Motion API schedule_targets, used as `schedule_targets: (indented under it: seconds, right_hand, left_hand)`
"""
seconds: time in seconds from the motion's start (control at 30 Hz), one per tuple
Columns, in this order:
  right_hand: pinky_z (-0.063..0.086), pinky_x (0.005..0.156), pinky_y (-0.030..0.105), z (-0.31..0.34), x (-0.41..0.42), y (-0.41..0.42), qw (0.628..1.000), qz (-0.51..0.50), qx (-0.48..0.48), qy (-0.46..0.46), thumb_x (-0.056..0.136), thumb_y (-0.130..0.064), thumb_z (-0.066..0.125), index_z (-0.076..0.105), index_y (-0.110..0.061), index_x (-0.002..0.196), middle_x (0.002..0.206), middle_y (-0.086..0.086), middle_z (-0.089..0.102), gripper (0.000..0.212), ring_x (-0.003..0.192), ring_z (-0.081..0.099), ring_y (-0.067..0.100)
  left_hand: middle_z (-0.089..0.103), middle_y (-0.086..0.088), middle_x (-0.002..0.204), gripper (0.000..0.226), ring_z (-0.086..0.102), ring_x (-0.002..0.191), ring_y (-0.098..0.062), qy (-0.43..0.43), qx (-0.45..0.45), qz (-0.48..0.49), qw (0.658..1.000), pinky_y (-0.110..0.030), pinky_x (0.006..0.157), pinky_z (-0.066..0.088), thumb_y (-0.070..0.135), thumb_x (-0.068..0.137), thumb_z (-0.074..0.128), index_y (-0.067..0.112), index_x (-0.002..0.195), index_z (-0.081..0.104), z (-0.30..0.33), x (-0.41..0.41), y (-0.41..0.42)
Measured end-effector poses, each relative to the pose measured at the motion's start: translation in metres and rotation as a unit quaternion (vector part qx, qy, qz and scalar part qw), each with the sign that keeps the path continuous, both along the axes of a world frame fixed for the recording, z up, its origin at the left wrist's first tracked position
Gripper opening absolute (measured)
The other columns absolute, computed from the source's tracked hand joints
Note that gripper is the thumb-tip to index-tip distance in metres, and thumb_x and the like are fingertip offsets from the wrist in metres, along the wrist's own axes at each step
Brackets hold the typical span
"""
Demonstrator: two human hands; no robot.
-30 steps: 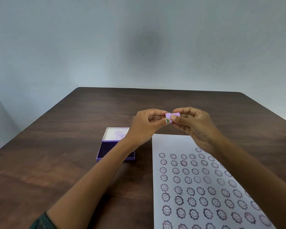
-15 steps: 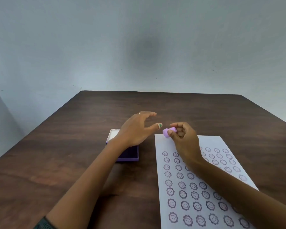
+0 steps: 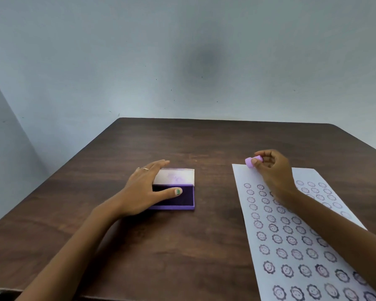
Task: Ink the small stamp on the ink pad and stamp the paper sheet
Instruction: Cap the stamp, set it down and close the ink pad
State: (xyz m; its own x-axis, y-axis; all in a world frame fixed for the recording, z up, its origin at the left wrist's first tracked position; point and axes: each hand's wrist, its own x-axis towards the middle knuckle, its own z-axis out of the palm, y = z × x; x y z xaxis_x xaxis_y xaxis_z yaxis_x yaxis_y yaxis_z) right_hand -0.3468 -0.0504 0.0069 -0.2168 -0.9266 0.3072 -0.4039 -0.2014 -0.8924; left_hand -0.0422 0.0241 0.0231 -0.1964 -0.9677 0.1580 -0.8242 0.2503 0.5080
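My right hand (image 3: 274,170) pinches a small lilac stamp (image 3: 252,161) above the far left corner of the white paper sheet (image 3: 245,216), which carries several rows of purple smiley flower prints. The purple ink pad (image 3: 183,197) lies open at mid-table with its white lid (image 3: 178,175) folded back. My left hand (image 3: 146,192) rests flat on the pad's left side, fingers spread, the thumb lying across the dark ink surface. That hand hides the pad's left part.
Everything sits on a dark brown wooden table (image 3: 182,144) whose far edge meets a pale grey wall. Bare wood separates the ink pad from the paper sheet.
My hands held the stamp together one second ago, then parted. The left hand dropped onto the ink pad. The right hand carried the stamp down to the paper's far corner.
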Motion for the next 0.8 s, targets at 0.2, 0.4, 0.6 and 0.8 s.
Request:
schedule_targets:
  seconds: [0.2, 0.4, 0.6, 0.8]
  right_hand:
    - [0.044, 0.066, 0.015, 0.010, 0.008, 0.009, 0.998, 0.032, -0.035, 0.034, 0.079, -0.025, 0.070, 0.058, -0.013, 0.103, 0.098, 0.001, 0.065, 0.029, 0.083, 0.061, 0.013]
    - [0.043, 0.064, 0.003, 0.023, 0.042, 0.026, 0.967, 0.147, -0.086, 0.190, 0.078, -0.020, 0.069, 0.066, -0.016, 0.092, 0.083, -0.005, 0.069, 0.015, 0.077, 0.061, 0.004]
    - [0.037, 0.067, 0.020, 0.018, 0.054, 0.025, 0.943, 0.133, -0.081, 0.293, 0.082, -0.027, 0.063, 0.064, -0.013, 0.097, 0.096, 0.005, 0.070, 0.020, 0.085, 0.050, 0.011]
    - [0.036, 0.087, 0.039, 0.033, 0.062, 0.022, 0.939, 0.102, -0.091, 0.317, 0.077, -0.048, 0.063, 0.062, -0.023, 0.100, 0.098, -0.005, 0.068, 0.034, 0.099, 0.052, 0.015]
  left_hand:
    - [0.021, 0.012, 0.154, 0.098, 0.020, 0.139, -0.009, 0.057, 0.060, -0.009, 0.997, -0.037, 0.115, 0.021, 0.065, 0.068, 0.065, 0.029, 0.147, 0.019, -0.011, 0.011, 0.008]
    - [0.019, 0.012, 0.155, 0.105, 0.017, 0.141, -0.009, 0.033, 0.067, -0.010, 0.997, -0.038, 0.117, 0.018, 0.072, 0.063, 0.063, 0.029, 0.147, 0.015, -0.014, 0.011, 0.010]
    - [0.018, 0.010, 0.156, 0.103, 0.015, 0.141, -0.007, 0.019, 0.058, -0.013, 0.998, -0.028, 0.114, 0.014, 0.068, 0.067, 0.064, 0.027, 0.148, 0.015, -0.014, 0.010, 0.012]
    - [0.015, 0.012, 0.156, 0.109, 0.013, 0.141, -0.006, 0.005, 0.067, -0.014, 0.998, -0.025, 0.112, 0.009, 0.073, 0.061, 0.061, 0.028, 0.148, 0.012, -0.014, 0.009, 0.012]
